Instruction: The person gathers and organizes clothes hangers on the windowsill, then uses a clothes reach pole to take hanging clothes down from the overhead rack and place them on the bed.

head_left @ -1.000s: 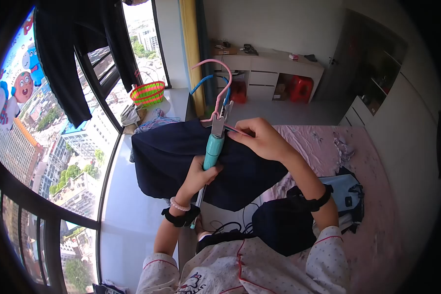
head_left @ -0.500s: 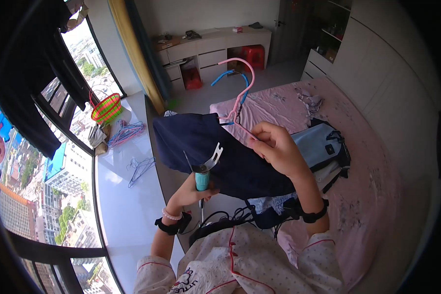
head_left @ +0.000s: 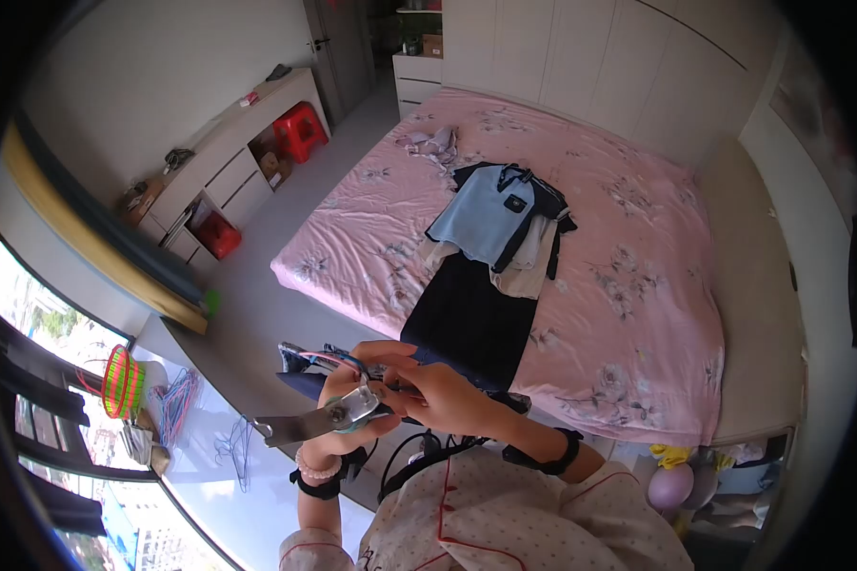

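My left hand (head_left: 335, 440) is closed around the teal end of a clothes pole, whose forked metal head (head_left: 300, 425) points out to the left. Pressed close beside it, my right hand (head_left: 452, 400) has its fingers bent at the pink and blue clothes hangers (head_left: 331, 358); the exact grip is partly hidden. A navy garment (head_left: 301, 383) hangs at the hangers, mostly behind my hands. On the bed beyond lie a light blue and black shirt (head_left: 481, 217) and a black garment (head_left: 471, 314).
The pink flowered bed (head_left: 628, 285) fills the middle and right. At the left, the windowsill (head_left: 209, 476) carries a striped basket (head_left: 124, 383) and several wire hangers (head_left: 176, 407). A desk (head_left: 233, 176) with red stools (head_left: 300, 131) stands behind. Balloons (head_left: 671, 486) sit low at right.
My view has turned right toward the bed. My hands have come together, lower down. The navy garment has dropped mostly out of sight, and the pole's head now tilts left.
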Available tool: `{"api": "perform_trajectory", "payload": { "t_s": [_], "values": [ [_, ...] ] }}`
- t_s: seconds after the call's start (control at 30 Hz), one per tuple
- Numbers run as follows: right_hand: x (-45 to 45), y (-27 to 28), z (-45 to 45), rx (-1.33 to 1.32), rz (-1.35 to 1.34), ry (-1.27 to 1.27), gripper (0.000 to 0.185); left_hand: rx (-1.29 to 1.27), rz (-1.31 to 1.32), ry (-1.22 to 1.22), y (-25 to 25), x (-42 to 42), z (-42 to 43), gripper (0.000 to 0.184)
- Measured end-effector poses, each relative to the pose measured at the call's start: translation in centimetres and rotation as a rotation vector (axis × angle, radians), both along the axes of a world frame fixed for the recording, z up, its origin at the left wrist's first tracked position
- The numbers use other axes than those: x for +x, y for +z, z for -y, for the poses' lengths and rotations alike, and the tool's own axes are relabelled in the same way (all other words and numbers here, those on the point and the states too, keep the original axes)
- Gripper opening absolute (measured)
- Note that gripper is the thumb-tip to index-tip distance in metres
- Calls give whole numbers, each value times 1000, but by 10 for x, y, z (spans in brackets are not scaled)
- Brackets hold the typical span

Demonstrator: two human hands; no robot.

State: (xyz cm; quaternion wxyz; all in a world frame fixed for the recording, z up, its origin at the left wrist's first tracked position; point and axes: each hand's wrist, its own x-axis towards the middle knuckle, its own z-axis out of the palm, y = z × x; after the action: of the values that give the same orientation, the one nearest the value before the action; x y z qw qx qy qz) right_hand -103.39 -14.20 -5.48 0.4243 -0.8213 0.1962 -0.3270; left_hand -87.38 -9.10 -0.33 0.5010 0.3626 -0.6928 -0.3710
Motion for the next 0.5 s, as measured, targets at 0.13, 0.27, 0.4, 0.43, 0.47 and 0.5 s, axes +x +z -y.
{"api": "perform_trajectory", "payload": {
  "t_s": [0.13, 0.27, 0.4, 0.43, 0.47, 0.5],
  "values": [
    [-10, -20, -5, -84, -73, -201, 17, 14, -33, -248, 0, -9, 31, 13],
    [-28, -14, 9, -148, -1, -383, 15, 129, -105, -355, -1, -22, 56, 16],
    [-54, -9, 37, -317, 46, -435, 15, 101, -72, -364, -2, -24, 88, 18],
    [-59, -8, 46, -321, 45, -443, 15, 64, -50, -339, -1, -26, 98, 18],
    [-65, -5, 58, -364, 39, -495, 14, 33, -35, -284, 3, -28, 105, 19],
    [-71, -3, 71, -408, 31, -543, 14, 21, -69, -248, 0, -29, 114, 20]
  ]
}}
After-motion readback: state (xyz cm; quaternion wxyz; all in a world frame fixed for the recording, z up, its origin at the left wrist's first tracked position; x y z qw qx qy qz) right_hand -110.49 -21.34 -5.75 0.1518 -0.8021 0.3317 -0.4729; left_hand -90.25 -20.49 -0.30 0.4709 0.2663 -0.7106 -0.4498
